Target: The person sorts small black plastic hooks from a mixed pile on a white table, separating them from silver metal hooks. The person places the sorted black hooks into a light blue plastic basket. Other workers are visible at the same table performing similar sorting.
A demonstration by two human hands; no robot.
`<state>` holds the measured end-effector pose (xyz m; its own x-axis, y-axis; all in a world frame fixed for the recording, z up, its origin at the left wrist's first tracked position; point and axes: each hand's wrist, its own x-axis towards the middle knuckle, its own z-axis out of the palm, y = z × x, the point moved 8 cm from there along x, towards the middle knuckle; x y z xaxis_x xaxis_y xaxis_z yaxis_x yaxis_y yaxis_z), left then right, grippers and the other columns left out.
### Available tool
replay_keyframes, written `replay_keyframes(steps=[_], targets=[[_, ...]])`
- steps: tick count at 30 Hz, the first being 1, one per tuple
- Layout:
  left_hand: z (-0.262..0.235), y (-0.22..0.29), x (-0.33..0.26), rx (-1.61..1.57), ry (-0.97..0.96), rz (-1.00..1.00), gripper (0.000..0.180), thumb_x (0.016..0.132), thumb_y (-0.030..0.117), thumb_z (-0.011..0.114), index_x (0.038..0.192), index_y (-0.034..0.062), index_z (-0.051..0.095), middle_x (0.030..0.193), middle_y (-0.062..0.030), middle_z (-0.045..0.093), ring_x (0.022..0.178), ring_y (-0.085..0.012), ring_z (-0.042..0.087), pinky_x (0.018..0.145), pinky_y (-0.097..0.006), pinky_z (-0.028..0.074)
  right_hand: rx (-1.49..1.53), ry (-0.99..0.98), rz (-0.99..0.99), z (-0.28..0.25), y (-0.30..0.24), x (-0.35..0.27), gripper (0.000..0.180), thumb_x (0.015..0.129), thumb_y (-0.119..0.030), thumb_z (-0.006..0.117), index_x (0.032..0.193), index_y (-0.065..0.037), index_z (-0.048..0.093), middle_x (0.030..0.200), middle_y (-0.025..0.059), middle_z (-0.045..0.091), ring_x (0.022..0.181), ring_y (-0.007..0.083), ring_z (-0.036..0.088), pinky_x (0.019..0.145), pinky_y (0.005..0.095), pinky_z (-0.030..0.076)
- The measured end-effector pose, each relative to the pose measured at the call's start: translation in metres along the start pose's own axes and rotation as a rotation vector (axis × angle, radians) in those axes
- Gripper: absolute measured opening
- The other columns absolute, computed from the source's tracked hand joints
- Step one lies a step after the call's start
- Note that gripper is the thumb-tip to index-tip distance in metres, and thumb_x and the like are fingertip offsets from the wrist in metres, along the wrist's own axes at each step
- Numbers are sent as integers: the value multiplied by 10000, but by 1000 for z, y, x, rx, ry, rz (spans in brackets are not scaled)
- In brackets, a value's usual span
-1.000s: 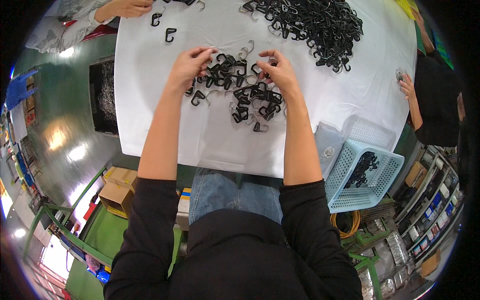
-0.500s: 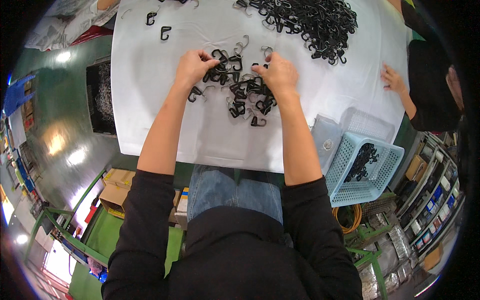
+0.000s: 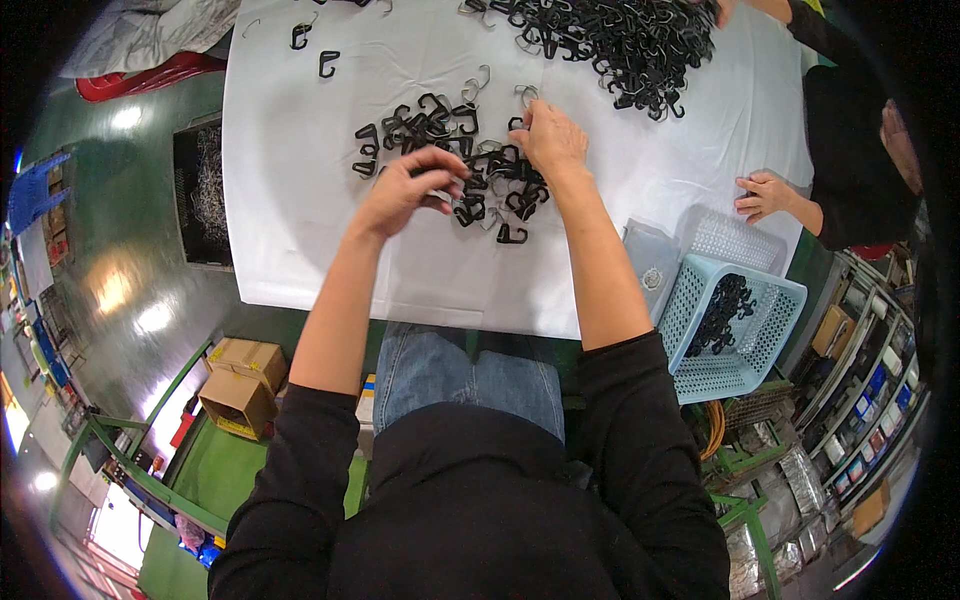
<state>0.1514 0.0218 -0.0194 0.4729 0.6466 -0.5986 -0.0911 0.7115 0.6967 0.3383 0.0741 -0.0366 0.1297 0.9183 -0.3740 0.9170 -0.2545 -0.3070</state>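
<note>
A loose cluster of small black hooks [image 3: 415, 125], some with thin metal wire parts, lies on the white-covered table before me. My left hand [image 3: 410, 190] is over the near left side of this cluster, its fingers bent but apart, with slight blur. At the cluster's right side, my right hand [image 3: 552, 140] has thumb and forefinger around a black hook [image 3: 515, 124], though the fingers partly hide it. Just beyond those fingertips is a bent wire loop [image 3: 526, 92]. A few hooks sit apart from the others at the left, beyond my left hand.
A large heap of black hooks [image 3: 640, 55] covers the far right, with a co-worker's hand at its edge. The co-worker's other hand [image 3: 765, 195] rests on the table [image 3: 300, 220]. A light blue basket [image 3: 745, 375] holding black pieces stands at the near right.
My left hand has come back toward me and slightly right, its fingers parting. Several hooks now show at the cluster's left. The co-worker's one hand has reached the heap; the other shifted left.
</note>
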Motion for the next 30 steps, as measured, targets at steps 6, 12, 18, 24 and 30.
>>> replay_keyframes(steps=[6,12,18,24,30], targets=[[16,-14,2,868,237,312,175,757,126,639,921,73,606,796,-32,570,714,-163,557,604,-292,458,67,30,-10,-5,38,-16,256,695,-291,712,836,-113,594,947,83,571,842,283,591,675,398,475],[17,-10,-3,786,293,282,221,685,223,728,776,54,620,698,-39,578,672,-154,530,620,-277,418,195,226,-7,-2,70,-38,282,681,-251,734,841,-84,574,867,59,566,709,262,582,601,367,457],[-6,2,-11,988,415,178,216,744,219,697,842,34,649,767,-4,629,681,-69,545,629,-198,419,1315,-117,157,22,93,-51,174,757,-128,668,862,-52,553,864,20,566,702,153,574,496,225,393],[-9,-25,-14,232,258,-60,231,780,211,651,941,45,659,684,28,557,618,-71,489,562,-203,380,1700,-399,103,-1,76,-74,122,820,-145,586,923,-86,558,853,11,551,752,108,560,477,179,362],[12,1,-34,-608,-57,316,223,883,201,506,1050,61,555,804,-40,491,741,-150,491,538,-219,407,112,-7,-556,13,-6,-47,250,773,-270,641,933,-106,541,884,74,627,780,242,609,582,333,462]])
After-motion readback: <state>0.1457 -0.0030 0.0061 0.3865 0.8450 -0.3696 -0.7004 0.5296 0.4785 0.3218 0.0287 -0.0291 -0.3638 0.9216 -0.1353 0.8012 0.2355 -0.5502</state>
